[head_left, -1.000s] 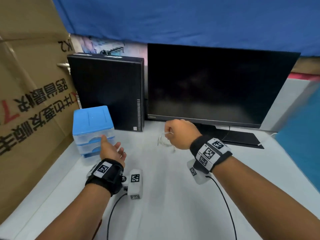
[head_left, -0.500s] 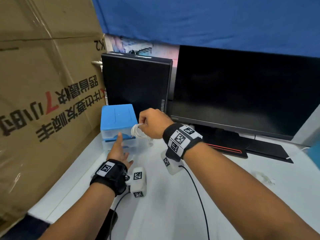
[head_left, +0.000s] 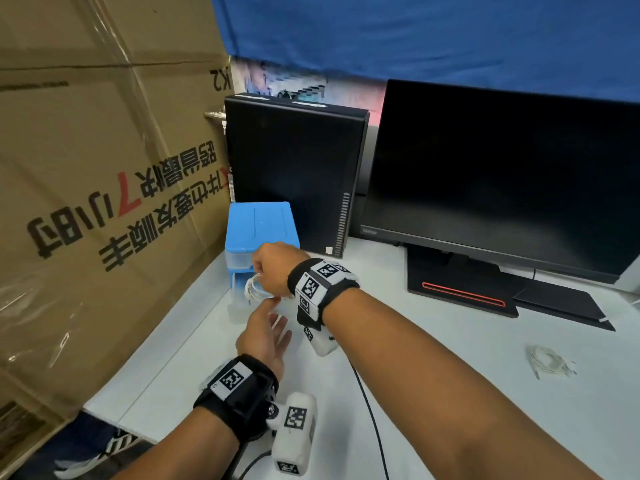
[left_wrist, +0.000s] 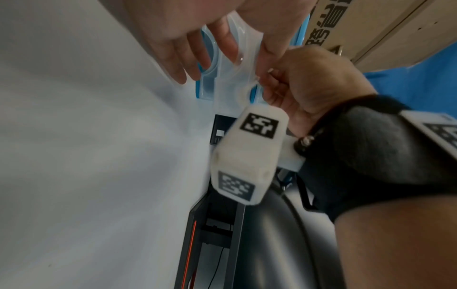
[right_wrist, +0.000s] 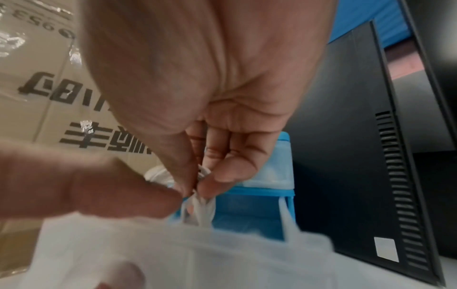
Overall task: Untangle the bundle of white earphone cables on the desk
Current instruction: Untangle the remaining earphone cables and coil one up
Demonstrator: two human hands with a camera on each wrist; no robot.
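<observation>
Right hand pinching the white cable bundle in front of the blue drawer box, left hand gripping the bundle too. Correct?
Only the left hand is wrong. The left hand is open below the white cable bundle, fingers straight, no grip on it; the head view shows this. The right hand does pinch it in front of the blue drawer box.

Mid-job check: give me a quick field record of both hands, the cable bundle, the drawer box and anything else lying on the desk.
right hand: pinches cable bundle, raised in front of drawer box
left hand: fingers straight, just below the bundle; contact unclear
cable bundle: white loops hanging, still coiled
drawer box: blue top, lower drawer pulled out
second cable bundle: lies on desk, far right
</observation>
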